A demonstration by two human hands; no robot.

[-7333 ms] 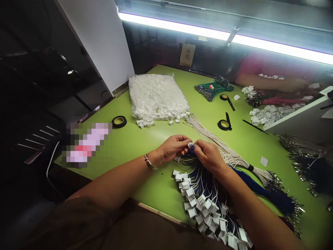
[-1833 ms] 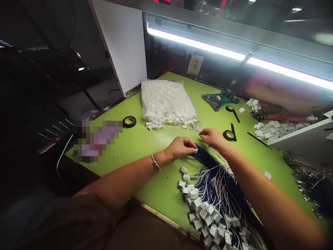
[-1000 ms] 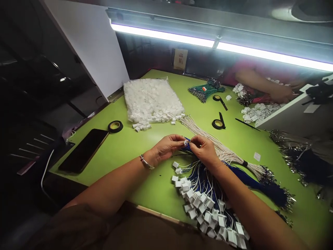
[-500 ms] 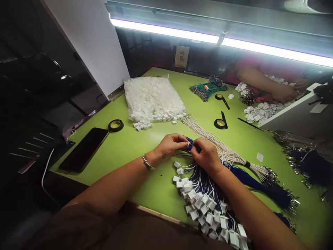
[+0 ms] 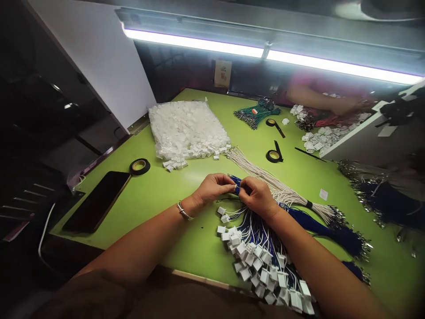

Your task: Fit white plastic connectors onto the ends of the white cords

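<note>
My left hand and my right hand meet over the green table, fingertips pinched together on a small white connector and the end of a thin wire. Under them lies a bundle of blue wires beside a bundle of white wires. A heap of wires with white connectors on their ends spreads toward the near edge below my right wrist. A bracelet sits on my left wrist.
A clear bag of white connectors lies at the back left, loose ones spilled in front. Black tape rolls, a dark phone, green wires. Another person's arm works at the far side.
My right hand went out to the white wire bundle, then came back to my left hand. Both hands have since stayed pinched together; the view has shifted slightly.
</note>
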